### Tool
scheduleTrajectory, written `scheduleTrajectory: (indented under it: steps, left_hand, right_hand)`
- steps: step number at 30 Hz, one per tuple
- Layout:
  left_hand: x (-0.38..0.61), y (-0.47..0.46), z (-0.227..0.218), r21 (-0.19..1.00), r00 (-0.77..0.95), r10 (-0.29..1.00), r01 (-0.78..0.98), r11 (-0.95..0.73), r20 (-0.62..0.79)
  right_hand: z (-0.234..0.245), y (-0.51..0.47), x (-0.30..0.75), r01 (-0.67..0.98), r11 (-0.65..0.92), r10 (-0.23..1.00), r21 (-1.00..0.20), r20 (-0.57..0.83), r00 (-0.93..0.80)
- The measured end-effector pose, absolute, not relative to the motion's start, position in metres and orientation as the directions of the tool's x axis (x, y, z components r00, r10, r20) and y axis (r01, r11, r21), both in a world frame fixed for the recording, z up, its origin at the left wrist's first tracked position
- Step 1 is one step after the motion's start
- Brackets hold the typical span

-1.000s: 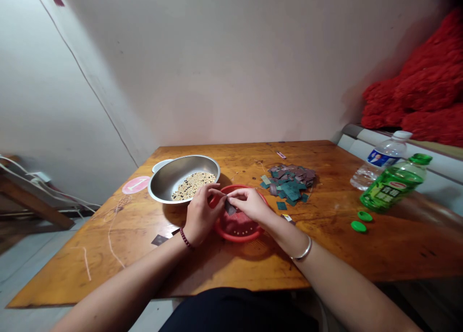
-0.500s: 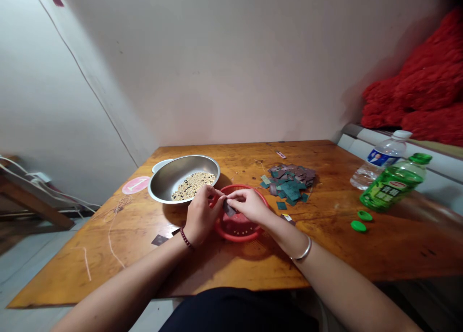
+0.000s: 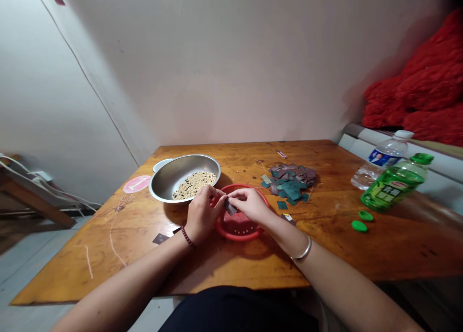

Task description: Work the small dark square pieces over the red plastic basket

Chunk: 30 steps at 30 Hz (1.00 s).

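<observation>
My left hand (image 3: 201, 214) and my right hand (image 3: 250, 203) meet above a small red perforated basket (image 3: 238, 228) near the front of the wooden table (image 3: 224, 264). Both hands pinch a small dark square tag (image 3: 230, 207) between thumb and fingertips. Whether a thread runs through the tag is too fine to tell. A steel bowl (image 3: 170, 177) with pale and dark beads sits just left of the basket. A pile of teal and purple tags (image 3: 291, 181) lies to the right behind it.
Two bottles, one clear (image 3: 384, 159) and one green (image 3: 394, 183), lie at the right edge with two green caps (image 3: 361, 221) nearby. A pink disc (image 3: 136, 184), loose threads (image 3: 112, 226) and a dark tag (image 3: 159, 238) lie at left. Red fabric (image 3: 423, 95) is heaped at far right.
The hands stay over the red basket with only slight finger shifts on the dark tag. The view has drifted a little.
</observation>
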<state>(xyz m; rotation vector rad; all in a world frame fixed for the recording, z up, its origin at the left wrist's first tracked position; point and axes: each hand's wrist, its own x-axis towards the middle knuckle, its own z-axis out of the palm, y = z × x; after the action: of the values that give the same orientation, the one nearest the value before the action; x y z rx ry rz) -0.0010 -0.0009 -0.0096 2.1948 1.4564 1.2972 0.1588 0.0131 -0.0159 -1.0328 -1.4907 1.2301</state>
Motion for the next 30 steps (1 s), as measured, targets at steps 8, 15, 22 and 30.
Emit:
scheduleTrajectory:
  steps: [8,15,22,30]
  left_hand:
    - [-0.0005,-0.0022,-0.0104,0.586,0.139,0.832,0.649,-0.486,0.537]
    - [-0.0001,-0.0021,-0.0094,0.585,0.122,0.838,0.663,-0.468,0.532]
    - [0.0000,-0.0028,-0.0102,0.557,0.129,0.834,0.688,-0.465,0.537]
    - [0.0008,-0.0034,-0.0079,0.584,0.120,0.836,0.663,-0.469,0.535]
  right_hand:
    - [-0.0179,0.0135,0.1590,0.062,0.170,0.960,-0.984,0.151,-0.235]
    - [-0.0188,0.0134,0.1598,0.076,0.175,0.961,-0.982,0.154,-0.231]
    - [-0.0171,0.0133,0.1592,0.061,0.169,0.961,-0.984,0.151,-0.234]
    - [-0.0180,0.0136,0.1590,0.068,0.172,0.962,-0.983,0.152,-0.226]
